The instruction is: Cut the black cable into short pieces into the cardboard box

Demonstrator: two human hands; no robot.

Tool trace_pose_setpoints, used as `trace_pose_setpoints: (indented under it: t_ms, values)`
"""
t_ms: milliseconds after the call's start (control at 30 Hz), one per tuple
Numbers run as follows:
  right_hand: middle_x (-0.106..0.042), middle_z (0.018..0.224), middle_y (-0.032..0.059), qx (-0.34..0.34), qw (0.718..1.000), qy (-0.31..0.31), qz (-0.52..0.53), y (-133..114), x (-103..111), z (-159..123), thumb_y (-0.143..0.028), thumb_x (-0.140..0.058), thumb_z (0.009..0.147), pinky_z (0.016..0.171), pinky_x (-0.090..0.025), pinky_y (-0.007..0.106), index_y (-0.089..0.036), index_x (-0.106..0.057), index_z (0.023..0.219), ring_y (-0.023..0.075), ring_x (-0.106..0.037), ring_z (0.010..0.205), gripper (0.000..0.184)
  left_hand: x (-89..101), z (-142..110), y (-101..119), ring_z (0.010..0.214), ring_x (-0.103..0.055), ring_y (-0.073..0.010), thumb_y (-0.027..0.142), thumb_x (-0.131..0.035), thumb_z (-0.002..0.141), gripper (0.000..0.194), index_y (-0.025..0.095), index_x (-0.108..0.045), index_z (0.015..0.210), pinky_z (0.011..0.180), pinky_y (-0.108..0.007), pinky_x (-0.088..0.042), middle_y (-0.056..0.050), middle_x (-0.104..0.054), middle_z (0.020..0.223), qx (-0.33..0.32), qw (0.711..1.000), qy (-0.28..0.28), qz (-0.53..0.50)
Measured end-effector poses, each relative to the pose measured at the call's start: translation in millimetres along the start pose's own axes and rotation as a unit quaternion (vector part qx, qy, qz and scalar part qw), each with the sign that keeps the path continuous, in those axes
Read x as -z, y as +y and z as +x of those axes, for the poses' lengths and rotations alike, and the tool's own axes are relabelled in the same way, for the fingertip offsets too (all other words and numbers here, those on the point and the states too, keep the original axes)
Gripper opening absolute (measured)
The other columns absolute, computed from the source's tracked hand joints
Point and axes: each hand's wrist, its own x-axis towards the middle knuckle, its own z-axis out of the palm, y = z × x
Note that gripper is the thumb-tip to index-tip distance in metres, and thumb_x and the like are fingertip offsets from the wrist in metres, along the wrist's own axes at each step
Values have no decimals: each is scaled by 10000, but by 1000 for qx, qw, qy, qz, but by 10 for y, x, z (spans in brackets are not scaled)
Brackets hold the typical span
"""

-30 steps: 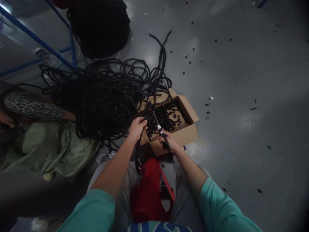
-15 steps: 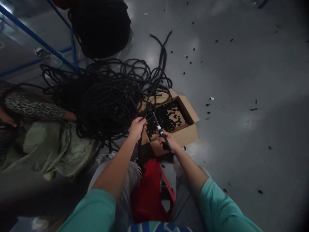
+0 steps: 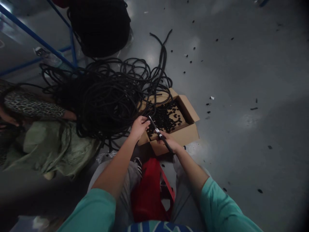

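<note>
My left hand [image 3: 139,127] is closed in a pinch at the left edge of an open cardboard box [image 3: 184,138]. Black tube [image 3: 145,113] runs by its fingertips, mostly hidden by the fingers and against the dark pile. My right hand [image 3: 169,141] grips scissors [image 3: 158,131] with dark handles, pointing up and left. Their blade tips reach my left fingertips; whether they touch the tube I cannot tell. Many short black cut pieces [image 3: 166,120] lie inside the box, below and beyond both hands.
A tangled heap of black tubing [image 3: 106,96] spreads left of the box. Beyond it stands a large black bundle [image 3: 101,29] beside a blue metal frame [image 3: 36,35]. A person's patterned sleeve [image 3: 33,104] shows at left. Something red [image 3: 147,193] lies between my legs; black scraps dot the floor.
The scissors have swung left to my left fingertips, and their handles have come together. The black strand that hung below my left hand no longer shows there.
</note>
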Motion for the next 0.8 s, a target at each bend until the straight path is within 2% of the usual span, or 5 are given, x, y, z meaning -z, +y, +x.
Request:
trace_pose_setpoints:
  t_ms: [300, 633, 800]
  values:
    - [-589, 803, -4, 23, 999, 10, -29, 10, 25, 21, -187, -590, 513, 738, -400, 287, -177, -556, 1083, 144, -504, 740, 571, -18, -27, 13, 421, -470, -57, 131, -652, 575, 138, 133, -547, 665, 448, -196, -363, 31, -552, 521, 17, 997, -57, 44]
    - [-559, 1080, 41, 65, 995, 36, -61, -18, 44, 7, -190, -613, 530, 851, -395, 342, -214, -503, 1146, 194, -510, 937, 626, -32, -89, 76, 404, -469, -56, 150, -600, 660, 63, 111, -551, 652, 428, -203, -350, 1, -570, 546, 43, 988, -143, -25]
    - [-562, 1075, 32, 68, 993, 54, -75, -26, 50, -10, -186, -619, 532, 882, -388, 363, -224, -481, 1161, 193, -517, 952, 645, -17, -104, 94, 391, -450, -53, 184, -593, 676, 92, 98, -564, 661, 412, -204, -327, -5, -564, 547, 39, 984, -169, -34]
